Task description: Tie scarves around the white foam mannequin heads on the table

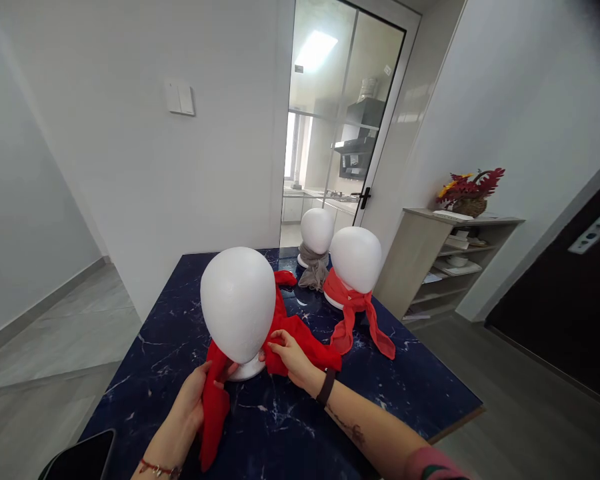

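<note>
A phone point(83, 459) lies at the table's point(280, 433) near left corner. The left hand point(193, 400) grips one end of a red scarf point(215, 407) — the cloth wraps behind the neck of the near foam head point(237, 303). The right hand point(291, 355) pinches the scarf's other end beside the base. Farther right stand a head in a grey scarf point(314, 270) and another with a red tie point(353, 313).
</note>
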{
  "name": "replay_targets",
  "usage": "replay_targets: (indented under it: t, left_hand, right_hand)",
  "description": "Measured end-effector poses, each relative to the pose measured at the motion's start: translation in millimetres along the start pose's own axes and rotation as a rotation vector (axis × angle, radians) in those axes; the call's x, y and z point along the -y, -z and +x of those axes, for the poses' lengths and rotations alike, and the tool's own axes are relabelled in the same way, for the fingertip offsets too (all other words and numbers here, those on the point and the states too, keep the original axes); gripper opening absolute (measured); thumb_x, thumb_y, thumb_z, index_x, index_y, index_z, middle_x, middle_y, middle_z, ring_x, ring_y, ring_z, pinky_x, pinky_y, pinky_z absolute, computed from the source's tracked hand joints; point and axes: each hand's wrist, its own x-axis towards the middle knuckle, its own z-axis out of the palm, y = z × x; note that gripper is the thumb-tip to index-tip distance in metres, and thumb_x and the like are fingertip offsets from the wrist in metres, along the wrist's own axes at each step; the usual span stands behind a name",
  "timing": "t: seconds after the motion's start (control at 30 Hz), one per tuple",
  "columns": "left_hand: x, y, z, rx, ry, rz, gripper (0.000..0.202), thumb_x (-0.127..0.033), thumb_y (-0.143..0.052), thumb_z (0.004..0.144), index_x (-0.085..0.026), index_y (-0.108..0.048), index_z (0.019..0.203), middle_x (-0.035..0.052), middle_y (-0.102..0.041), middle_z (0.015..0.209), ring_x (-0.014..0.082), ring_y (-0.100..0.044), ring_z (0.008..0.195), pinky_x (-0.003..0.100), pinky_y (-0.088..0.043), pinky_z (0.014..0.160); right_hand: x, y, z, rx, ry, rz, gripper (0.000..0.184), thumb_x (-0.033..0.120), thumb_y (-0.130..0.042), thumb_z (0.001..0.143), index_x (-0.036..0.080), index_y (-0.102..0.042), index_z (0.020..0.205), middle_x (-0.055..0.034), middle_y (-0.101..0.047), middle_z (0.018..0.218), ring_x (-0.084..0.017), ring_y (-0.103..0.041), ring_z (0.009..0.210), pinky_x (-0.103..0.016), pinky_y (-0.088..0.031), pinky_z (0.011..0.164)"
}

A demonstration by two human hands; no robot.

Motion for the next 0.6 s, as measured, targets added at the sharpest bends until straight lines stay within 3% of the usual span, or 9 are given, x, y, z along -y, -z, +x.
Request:
replay_targets:
  t: [0.17, 0.33, 0.6]
  left_hand:
    - [14.9, -3.6, -0.2, -0.109, -0.087, 0.11, 0.019, -0.014, -0.043, 0.087, -0.01, -0.056, 0.101, 0.0006, -0.06, 0.047, 0.011, -0.044, 0.025, 0.018, -0.036, 0.027]
    - [27.5, -12.2, -3.9, 0.033, -0.111, 0.047, 0.035, -0.014, -0.039, 0.088, -0.005, -0.053, 0.119, 0.014, -0.071, 0.072, 0.0218, -0.068, 0.053, 0.025, -0.049, 0.038]
    - [33.6, -13.9, -0.2, 0.125, -0.123, -0.021, 0.046, -0.011, -0.04, 0.083, -0.007, -0.048, 0.128, 0.0176, -0.072, 0.092, 0.0247, -0.071, 0.07, 0.025, -0.052, 0.042]
  right_hand:
    - [-9.1, 4.4, 2.7, -0.063, 0.022, -0.033, 0.053, 0.045, -0.077, 0.053, 0.022, -0.041, 0.084, 0.0058, -0.056, 0.071, -0.014, -0.06, 0.057, -0.029, -0.047, 0.057]
    - [-12.9, 6.2, 4.0, -0.142, 0.107, -0.144, 0.041, 0.04, -0.074, 0.06, 0.02, -0.046, 0.082, 0.005, -0.054, 0.071, -0.011, -0.054, 0.065, -0.023, -0.042, 0.061]
    - [-7.9, 4.3, -4.4, -0.111, 0.078, -0.152, 0.042, 0.04, -0.075, 0.061, 0.021, -0.048, 0.088, 0.0028, -0.057, 0.077, -0.014, -0.057, 0.072, -0.026, -0.045, 0.066]
